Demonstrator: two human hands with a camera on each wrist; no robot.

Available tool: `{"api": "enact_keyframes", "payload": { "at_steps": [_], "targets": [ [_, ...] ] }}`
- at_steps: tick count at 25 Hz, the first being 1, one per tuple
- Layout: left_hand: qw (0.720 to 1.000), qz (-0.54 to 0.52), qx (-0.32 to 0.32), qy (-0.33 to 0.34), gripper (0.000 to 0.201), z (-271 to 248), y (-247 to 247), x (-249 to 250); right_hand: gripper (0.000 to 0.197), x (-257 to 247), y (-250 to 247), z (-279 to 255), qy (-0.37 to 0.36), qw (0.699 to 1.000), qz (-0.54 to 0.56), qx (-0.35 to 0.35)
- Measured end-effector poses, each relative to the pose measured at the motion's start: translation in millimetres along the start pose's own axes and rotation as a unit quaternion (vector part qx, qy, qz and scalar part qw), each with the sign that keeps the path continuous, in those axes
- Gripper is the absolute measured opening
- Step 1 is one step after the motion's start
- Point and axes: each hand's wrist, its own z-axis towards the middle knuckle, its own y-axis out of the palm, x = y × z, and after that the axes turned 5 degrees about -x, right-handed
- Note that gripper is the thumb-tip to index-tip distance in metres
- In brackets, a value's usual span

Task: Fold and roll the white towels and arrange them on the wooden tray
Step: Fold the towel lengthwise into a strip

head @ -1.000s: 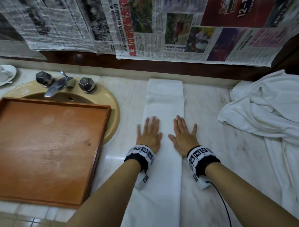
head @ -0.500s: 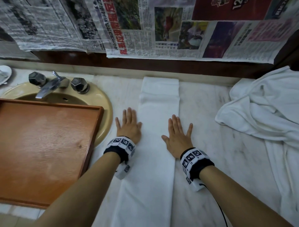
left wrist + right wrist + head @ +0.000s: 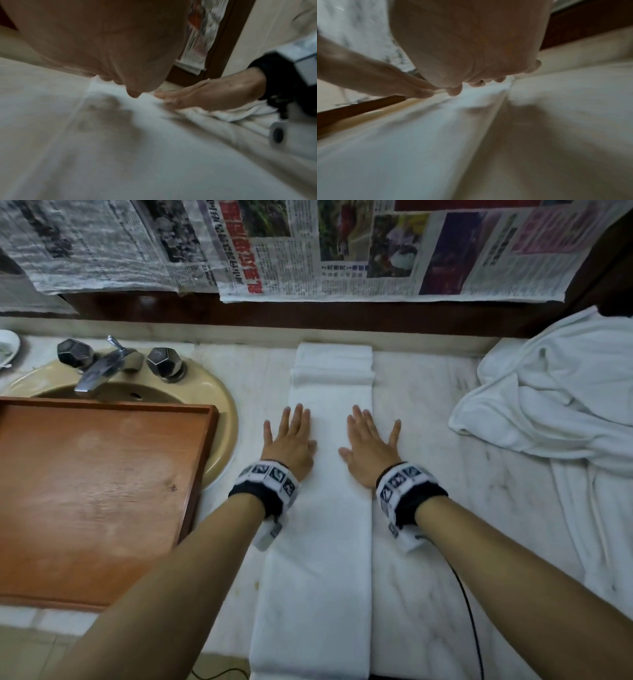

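Lying flat on the marble counter (image 3: 445, 412), a long white towel (image 3: 318, 559) is folded into a thin strip that runs from the near edge to the far wall. Its far end has a small bump across it.

The left hand (image 3: 291, 440) rests palm down on the left edge of the towel, about halfway along. Its fingers are straight and spread, and some of them lie on the counter just beside the towel. The right hand (image 3: 368, 446) rests palm down on the right edge of the towel, with fingers straight and spread wide too. Neither hand holds anything. Both wrists wear black and white bands.

The wooden tray (image 3: 96, 494) sits to the left, with its far part over the tan sink (image 3: 219, 398). There are no towels in it. A metal tap (image 3: 102, 368) stands at the far side of the sink.

A pile of messy white towels (image 3: 561, 412) lies on the right side of the counter, well apart from the hands. Newspapers (image 3: 308, 251) hang on the far wall.

The wrist pictures are blurry.
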Motion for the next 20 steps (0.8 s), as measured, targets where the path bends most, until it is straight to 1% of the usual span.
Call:
{"api": "enact_keyframes", "payload": {
  "at_steps": [1, 2, 3, 4, 5, 6, 7, 8, 9, 10, 11, 12, 13, 14, 15, 17, 18, 19, 20],
  "targets": [
    [0.999, 0.006, 0.004, 0.044, 0.06, -17.7, 12.3, 6.5, 0.066, -7.3, 14.4, -17.5, -0.029, 1.0, -0.006, -0.001],
    [0.995, 0.02, -0.007, 0.094, 0.06, -42.1, 31.7, 8.5, 0.067, -12.9, 33.4, -38.9, -0.054, 0.998, -0.019, -0.015],
    [0.991, 0.03, -0.023, 0.127, 0.059, -67.1, 51.8, 2.1, 0.067, -12.0, 52.0, -58.2, -0.069, 0.997, -0.025, -0.038],
    [0.992, 0.023, -0.024, 0.124, 0.06, -90.4, 69.3, -14.1, 0.067, -5.1, 66.6, -74.3, -0.059, 0.996, -0.02, -0.058],
    [0.997, 0.004, -0.01, 0.078, 0.061, -106.1, 83.2, -36.4, 0.067, 8.0, 75.1, -84.2, -0.025, 0.997, 0.006, -0.067],
    [0.999, -0.035, 0.003, 0.003, 0.061, -113.8, 88.8, -57.1, 0.067, 22.6, 77.7, -89.3, 0.03, 0.997, 0.043, -0.065],
    [0.995, -0.073, 0.009, -0.074, 0.061, -121.2, 90.6, -74.2, 0.066, 31.9, 79.6, -96.7, 0.084, 0.992, 0.068, -0.058],
    [0.989, -0.093, 0.0, -0.111, 0.061, -127.4, 88.0, -81.8, 0.066, 32.3, 79.8, -103.5, 0.11, 0.99, 0.079, -0.052],
    [0.992, -0.089, 0.002, -0.088, 0.061, -136.8, 91.7, -77.1, 0.066, 18.2, 86.4, -115.4, 0.095, 0.992, 0.076, -0.042],
    [0.997, -0.064, 0.019, -0.023, 0.06, -144.9, 97.4, -61.9, 0.066, -4.2, 95.6, -125.8, 0.051, 0.997, 0.06, -0.028],
    [0.998, -0.03, 0.02, 0.055, 0.059, -154.7, 109.6, -44.1, 0.067, -28.2, 111.7, -135.7, 0.005, 0.999, 0.039, -0.027],
    [0.994, -0.014, 0.009, 0.111, 0.059, -159.2, 122.7, -31.0, 0.067, -45.0, 126.0, -141.1, -0.029, 0.999, 0.03, -0.028],
    [0.991, 0.0, 0.003, 0.131, 0.059, -166.0, 132.2, -31.2, 0.066, -52.7, 137.6, -147.5, -0.038, 0.998, 0.028, -0.029],
    [0.993, 0.014, 0.008, 0.115, 0.061, -169.6, 138.0, -44.9, 0.066, -47.6, 143.7, -150.7, -0.014, 0.999, 0.042, -0.032],
    [0.997, 0.01, 0.011, 0.072, 0.061, -170.5, 137.1, -64.4, 0.066, -33.0, 143.6, -151.7, 0.035, 0.996, 0.075, -0.032],
    [0.998, -0.047, -0.008, -0.03, 0.059, -172.1, 126.3, -99.4, 0.067, -5.2, 137.2, -157.4, 0.145, 0.981, 0.125, -0.025],
    [0.997, -0.064, -0.015, -0.05, 0.06, -174.8, 120.4, -103.7, 0.066, -4.0, 134.0, -162.5, 0.162, 0.978, 0.127, -0.021],
    [0.997, -0.07, 0.001, -0.034, 0.061, -178.0, 118.7, -94.5, 0.066, -15.9, 132.7, -168.6, 0.139, 0.984, 0.114, -0.012],
    [0.998, -0.062, 0.016, 0.015, 0.063, -183.3, 120.0, -74.9, 0.067, -37.3, 135.3, -173.6, 0.088, 0.992, 0.093, -0.005]
  ]
}}
